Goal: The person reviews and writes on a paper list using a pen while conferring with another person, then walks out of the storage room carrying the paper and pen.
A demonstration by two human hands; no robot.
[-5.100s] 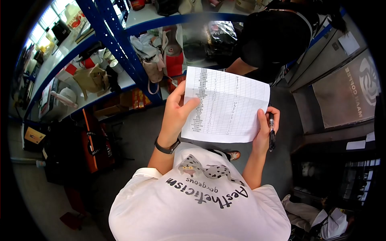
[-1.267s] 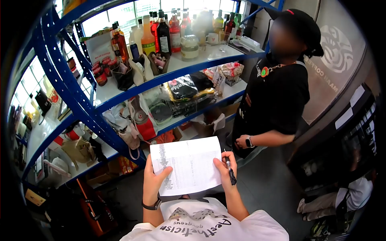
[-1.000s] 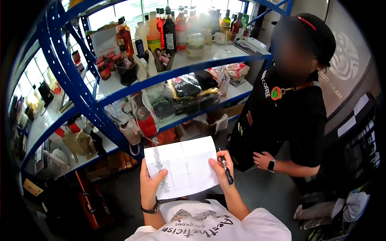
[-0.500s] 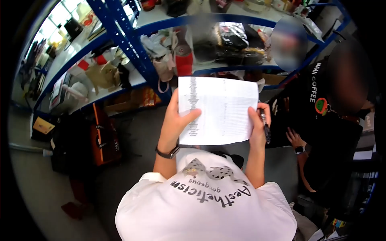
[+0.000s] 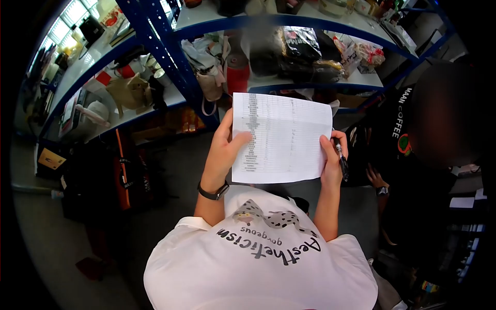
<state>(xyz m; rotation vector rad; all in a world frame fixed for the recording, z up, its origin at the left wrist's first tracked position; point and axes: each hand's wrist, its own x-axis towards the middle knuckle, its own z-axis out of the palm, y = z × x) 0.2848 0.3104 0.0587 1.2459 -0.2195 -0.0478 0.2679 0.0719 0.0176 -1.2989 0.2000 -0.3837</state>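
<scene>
A white printed sheet of paper (image 5: 279, 139) is held up in front of my chest, with a list down its left side and handwritten marks near its middle. My left hand (image 5: 227, 144) grips the left edge, thumb lying across the front and fingers behind. At the opposite edge, my right hand (image 5: 330, 152) pinches the sheet with its thumb in front. A black pen (image 5: 341, 161) is tucked among the right fingers, pointing downward beside the paper. The fingers behind the sheet are partly hidden.
Blue-framed shelves (image 5: 289, 20) stand ahead, loaded with bags, a red item (image 5: 237, 72) and plastic-wrapped packs (image 5: 302, 44). A person in a black top (image 5: 413, 196) is close on the right, one hand (image 5: 377, 178) low. Dark bags (image 5: 129, 170) sit at the lower left.
The paper has shifted slightly and its print is easier to make out. Both hands keep their hold, and the view of the shelves has moved a little.
</scene>
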